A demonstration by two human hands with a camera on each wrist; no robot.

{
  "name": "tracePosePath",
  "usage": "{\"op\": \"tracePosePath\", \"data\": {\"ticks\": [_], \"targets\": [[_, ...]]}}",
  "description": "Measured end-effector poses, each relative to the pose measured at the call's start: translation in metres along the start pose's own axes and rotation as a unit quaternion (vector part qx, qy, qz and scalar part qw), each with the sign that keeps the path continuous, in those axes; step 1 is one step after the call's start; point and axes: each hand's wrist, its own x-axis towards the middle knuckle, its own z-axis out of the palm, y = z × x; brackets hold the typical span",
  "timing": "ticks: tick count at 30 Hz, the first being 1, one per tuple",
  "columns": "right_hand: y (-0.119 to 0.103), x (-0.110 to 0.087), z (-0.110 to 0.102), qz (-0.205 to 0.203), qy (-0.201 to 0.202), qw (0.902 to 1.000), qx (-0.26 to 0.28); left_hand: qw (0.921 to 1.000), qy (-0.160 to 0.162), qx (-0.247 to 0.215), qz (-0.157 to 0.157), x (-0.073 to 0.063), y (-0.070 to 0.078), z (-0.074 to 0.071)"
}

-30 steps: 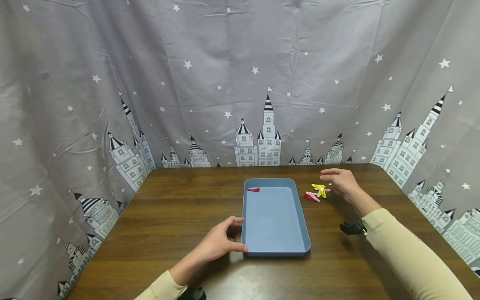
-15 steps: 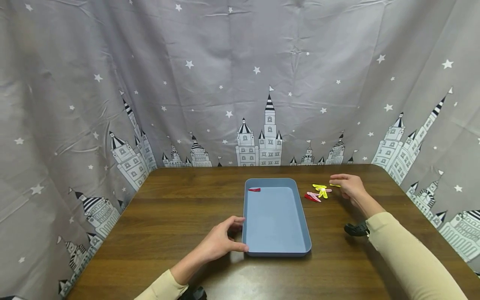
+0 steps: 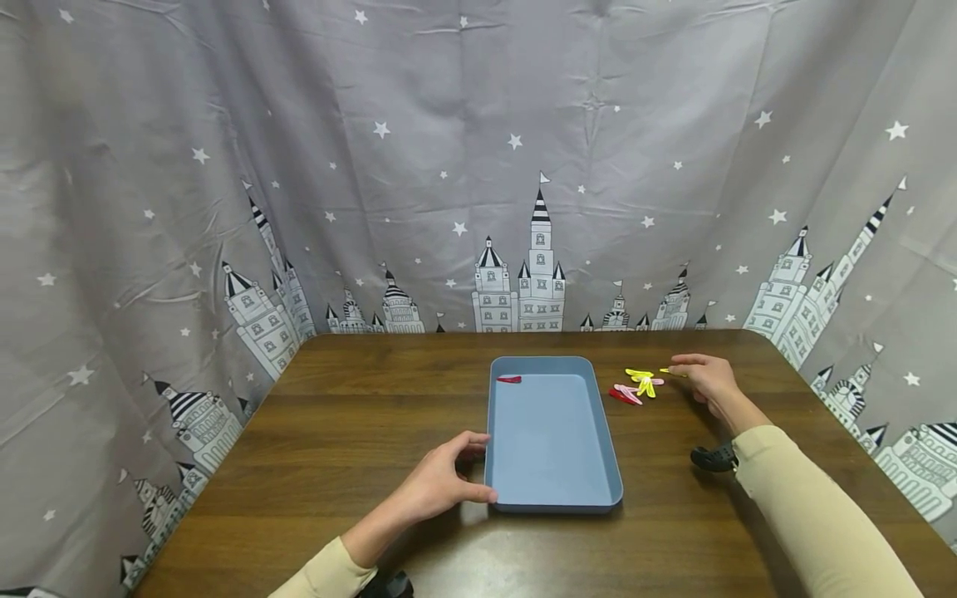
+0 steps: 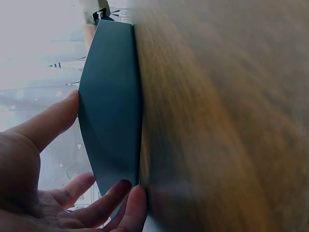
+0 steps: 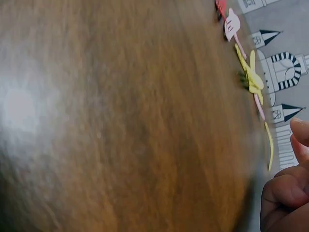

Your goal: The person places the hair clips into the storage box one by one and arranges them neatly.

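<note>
A shallow blue-grey tray [image 3: 553, 448] lies on the table with one red hair clip [image 3: 510, 379] inside, near its far left corner. My left hand [image 3: 439, 482] rests along the tray's left side, thumb at the rim and relaxed fingers against the outer wall, as the left wrist view also shows. To the tray's right is a loose cluster of yellow hair clips [image 3: 645, 385], pink hair clips [image 3: 628, 394] and a red one. My right hand [image 3: 710, 382] reaches over a separate yellow hair clip [image 5: 271, 145]; the right wrist view shows a gap between that clip and the visible fingers.
The brown wooden table [image 3: 359, 415] carries the tray and clips. Behind it hangs a grey curtain [image 3: 419, 166] printed with stars and castles. A black wrist strap [image 3: 714, 458] hangs below my right wrist.
My right hand has come down and slightly right, its fingertips now close over the separate yellow hair clip. My left hand, the tray and the clustered clips have kept their places.
</note>
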Motion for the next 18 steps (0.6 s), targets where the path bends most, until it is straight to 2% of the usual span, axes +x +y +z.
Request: {"op": "tracePosePath", "data": {"ticks": [12, 18], "targets": [[0.012, 0.011, -0.006, 0.022, 0.009, 0.9996, -0.012, 1.0, 0.005, 0.003, -0.001, 0.002, -0.001, 0.002], [0.013, 0.015, -0.007, 0.015, -0.012, 0.9993, -0.032, 0.9999, 0.007, 0.009, -0.004, 0.003, -0.002, 0.001]]}}
